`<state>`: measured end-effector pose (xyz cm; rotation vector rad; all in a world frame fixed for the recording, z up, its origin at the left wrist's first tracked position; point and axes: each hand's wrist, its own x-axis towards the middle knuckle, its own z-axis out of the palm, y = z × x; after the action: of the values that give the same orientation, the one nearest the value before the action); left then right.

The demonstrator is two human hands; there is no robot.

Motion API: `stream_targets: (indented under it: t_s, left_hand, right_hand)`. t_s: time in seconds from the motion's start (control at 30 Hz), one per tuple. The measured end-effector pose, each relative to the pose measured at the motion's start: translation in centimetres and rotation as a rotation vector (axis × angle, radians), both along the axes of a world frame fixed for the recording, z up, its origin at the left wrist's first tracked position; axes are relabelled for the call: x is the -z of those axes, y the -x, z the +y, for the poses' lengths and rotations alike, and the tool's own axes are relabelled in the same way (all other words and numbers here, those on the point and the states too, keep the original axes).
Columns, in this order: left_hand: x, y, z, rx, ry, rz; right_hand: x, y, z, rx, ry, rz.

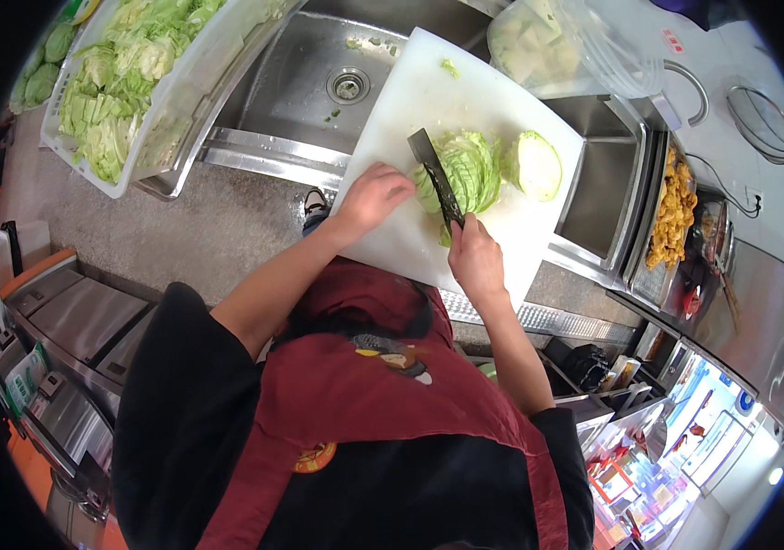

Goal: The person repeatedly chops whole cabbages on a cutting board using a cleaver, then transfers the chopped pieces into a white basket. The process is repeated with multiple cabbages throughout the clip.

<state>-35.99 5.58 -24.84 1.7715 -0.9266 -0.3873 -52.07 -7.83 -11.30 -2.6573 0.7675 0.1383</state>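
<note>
My right hand (478,260) grips the handle end of a kitchen knife (438,172) with a broad dark blade. That blade lies across the left part of a cut cabbage piece (472,168), which is sliced into many thin layers. Just left of the cabbage is my left hand (379,196), its fingers bent and slightly blurred; whether the fingertips touch the leaves I cannot tell. Farther right rests a cabbage half (537,166) with its pale cut face showing. Both pieces sit on a white cutting board (392,130) that bridges the sink.
Left stands a white plastic crate (158,130) of cut cabbage, beyond the sink basin (289,75). A clear container (536,41) of pale chunks sits behind the board. On the right are a second basin (598,199), a tray of fried food (672,210) and a wire strainer (763,124).
</note>
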Motion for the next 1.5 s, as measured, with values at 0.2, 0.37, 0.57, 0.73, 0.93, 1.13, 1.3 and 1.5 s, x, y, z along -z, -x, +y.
stream_targets:
  t_s: [0.2,0.37,0.57,0.73,0.93,1.13,1.3,1.5]
  left_hand:
    - [0.0,0.2,0.0,-0.063,0.006,-0.226]
    - [0.1,0.6,0.3,-0.092,-0.065,-0.293]
    - [0.7,0.6,0.6,-0.064,-0.059,-0.294]
    - [0.8,1.0,0.6,-0.049,-0.083,-0.316]
    - [-2.2,-1.5,-0.2,0.03,-0.226,-0.256]
    - [-5.7,-6.9,-9.3,0.182,-0.21,-0.105]
    - [-7.1,-8.7,-14.2,0.512,-0.486,0.057]
    - [-10.0,-8.9,-12.1,0.766,-0.462,-0.217]
  right_hand:
    - [0.1,0.1,1.1,-0.019,-0.007,-0.021]
    - [2.0,-0.3,1.4,-0.044,0.057,-0.007]
    - [-0.3,0.7,1.9,-0.004,-0.016,-0.005]
    - [1.7,-0.2,2.7,-0.016,0.026,0.024]
    - [1.1,1.6,1.7,0.096,-0.078,-0.147]
    - [-3.7,4.4,-0.1,0.555,-0.269,-0.407]
    - [-1.6,7.4,-0.8,0.877,-0.394,-0.397]
    - [-0.2,10.6,-0.6,0.921,-0.432,-0.411]
